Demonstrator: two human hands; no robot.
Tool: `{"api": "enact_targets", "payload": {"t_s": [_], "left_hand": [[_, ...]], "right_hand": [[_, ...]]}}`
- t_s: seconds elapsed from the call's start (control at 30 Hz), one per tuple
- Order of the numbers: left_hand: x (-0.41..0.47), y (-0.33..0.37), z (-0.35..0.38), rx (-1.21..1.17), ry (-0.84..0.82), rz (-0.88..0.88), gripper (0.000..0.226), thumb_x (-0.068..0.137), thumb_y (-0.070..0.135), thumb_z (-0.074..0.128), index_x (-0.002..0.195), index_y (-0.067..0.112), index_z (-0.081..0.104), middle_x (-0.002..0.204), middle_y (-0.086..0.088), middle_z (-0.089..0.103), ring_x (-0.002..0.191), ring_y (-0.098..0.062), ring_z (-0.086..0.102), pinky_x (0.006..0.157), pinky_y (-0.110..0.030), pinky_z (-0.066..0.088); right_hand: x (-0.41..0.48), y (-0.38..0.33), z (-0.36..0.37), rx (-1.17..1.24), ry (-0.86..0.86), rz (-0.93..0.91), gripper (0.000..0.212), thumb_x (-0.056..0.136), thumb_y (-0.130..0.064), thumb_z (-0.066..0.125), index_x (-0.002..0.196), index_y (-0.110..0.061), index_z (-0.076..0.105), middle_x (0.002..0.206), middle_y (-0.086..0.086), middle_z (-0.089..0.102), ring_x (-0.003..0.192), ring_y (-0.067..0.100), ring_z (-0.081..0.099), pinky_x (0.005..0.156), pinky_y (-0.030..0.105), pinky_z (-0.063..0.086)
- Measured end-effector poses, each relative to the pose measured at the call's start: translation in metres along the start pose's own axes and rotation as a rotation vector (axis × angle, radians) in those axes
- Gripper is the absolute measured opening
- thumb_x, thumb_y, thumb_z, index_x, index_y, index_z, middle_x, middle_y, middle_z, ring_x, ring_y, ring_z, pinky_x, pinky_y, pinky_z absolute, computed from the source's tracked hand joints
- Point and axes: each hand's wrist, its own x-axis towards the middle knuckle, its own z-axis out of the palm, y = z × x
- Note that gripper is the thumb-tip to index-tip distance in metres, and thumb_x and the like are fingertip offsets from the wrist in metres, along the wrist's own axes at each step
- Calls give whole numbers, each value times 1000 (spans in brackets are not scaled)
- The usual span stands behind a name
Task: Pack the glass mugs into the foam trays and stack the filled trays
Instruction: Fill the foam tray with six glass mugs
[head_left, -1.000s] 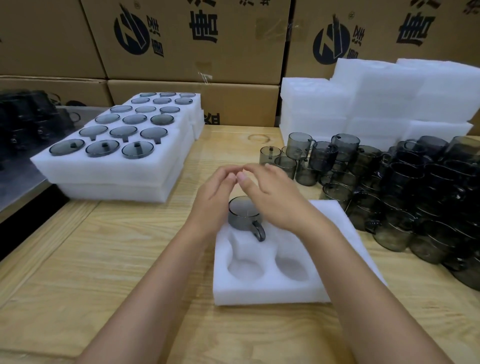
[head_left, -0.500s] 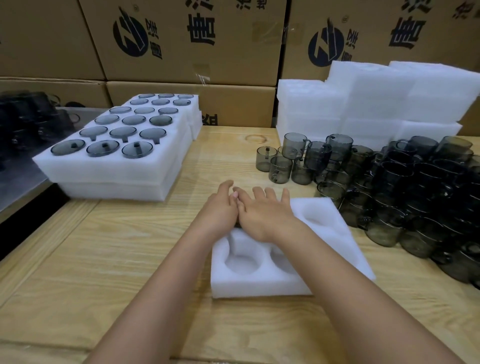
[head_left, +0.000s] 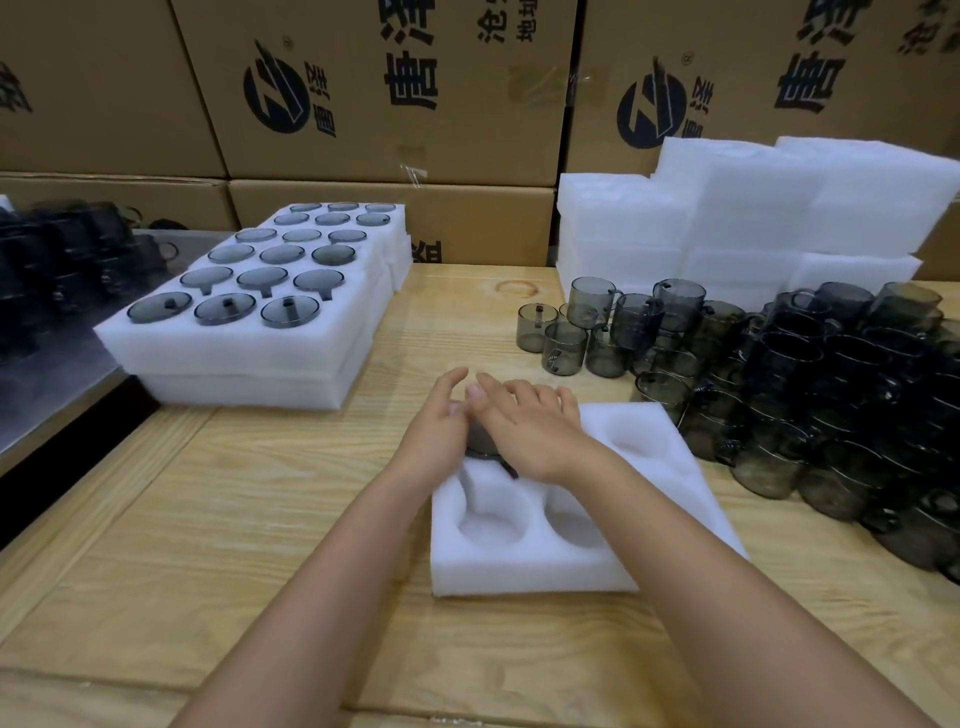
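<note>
A white foam tray with round pockets lies on the wooden table in front of me. A smoky glass mug sits in its far-left pocket, mostly hidden under my hands; only a dark sliver of rim and handle shows. My left hand and my right hand lie side by side over the mug with fingers stretched out, fingertips lifted slightly. Two near pockets and a right pocket show bare foam. Many loose glass mugs are heaped to the right.
Stacked foam trays filled with mugs stand at the back left. Blank foam trays are piled at the back right. Cardboard boxes wall off the rear. A dark bin with more glassware sits at the far left.
The mug stood high in its pocket with my hands arched above it; both hands came down flat on it and it sank into the foam. Now my fingertips lift a little.
</note>
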Motion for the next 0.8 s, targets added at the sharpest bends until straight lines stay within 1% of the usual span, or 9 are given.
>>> {"api": "enact_targets", "payload": {"t_s": [0.07, 0.13, 0.27, 0.37, 0.43, 0.5, 0.57, 0.7, 0.8], "left_hand": [[-4, -8, -4, -162, 36, 9, 43, 92, 15, 59, 133, 21, 47, 127, -13, 58, 118, -27, 55, 104, -43, 41], [-9, -17, -9, -287, -22, 49, 52, 75, 13, 71, 123, 22, 55, 119, -4, 63, 112, -24, 59, 97, -40, 48], [-8, -19, -12, -404, -105, 66, 59, 63, 4, 65, 118, 22, 61, 87, 10, 71, 84, -17, 67, 71, -30, 54], [-4, -14, -15, -440, -75, 74, 60, 57, 0, 58, 114, 17, 63, 106, 0, 67, 85, -11, 67, 69, -23, 53], [-2, -11, -20, -500, -59, 57, 61, 54, -2, 56, 112, 15, 63, 115, -13, 61, 93, -21, 63, 76, -31, 51], [0, -11, -24, -560, -42, 32, 63, 54, -3, 56, 115, 14, 62, 112, -19, 61, 93, -32, 59, 78, -39, 48], [2, -12, -25, -562, -38, 36, 64, 55, -3, 57, 117, 12, 60, 110, -20, 61, 90, -33, 59, 77, -39, 49], [4, -13, -24, -566, -61, 45, 58, 57, -1, 57, 114, 10, 61, 105, -14, 62, 87, -27, 61, 72, -32, 52], [6, -15, -25, -646, -54, -14, 45, 67, 0, 59, 111, 12, 63, 106, -16, 64, 87, -30, 63, 76, -37, 51]], "right_hand": [[2, 2, 0, 63, 13, 12, 66, 93, -61, 7, 151, -29, 8, 155, 2, 22, 142, 23, 10, 112, 40, -2], [7, 3, -1, 110, 27, 44, 68, 94, -61, 13, 151, -23, 10, 153, 2, 27, 142, 23, 15, 111, 38, 4], [24, 10, -22, 301, 149, 160, 63, 95, -53, 37, 145, -16, 27, 139, 9, 48, 129, 29, 42, 100, 35, 32], [46, 27, -46, 154, 296, 225, 44, 95, -35, 40, 134, -14, 42, 126, 15, 56, 114, 32, 53, 87, 36, 42], [57, 42, -56, 25, 258, 282, 40, 95, -29, 39, 131, -13, 43, 124, 17, 56, 112, 35, 53, 86, 38, 44], [65, 53, -56, -32, 149, 311, 40, 95, -26, 39, 131, -11, 43, 126, 18, 55, 113, 36, 52, 91, 37, 46], [70, 59, -51, -29, 110, 311, 37, 94, -25, 41, 127, -10, 48, 124, 18, 56, 111, 34, 53, 93, 38, 46], [73, 63, -46, 20, 189, 272, 27, 93, -23, 48, 116, -12, 58, 117, 14, 61, 110, 31, 53, 89, 35, 47], [69, 66, -44, 55, 220, 255, 20, 92, -28, 54, 106, -19, 65, 109, 9, 64, 109, 28, 55, 91, 39, 48]]}}
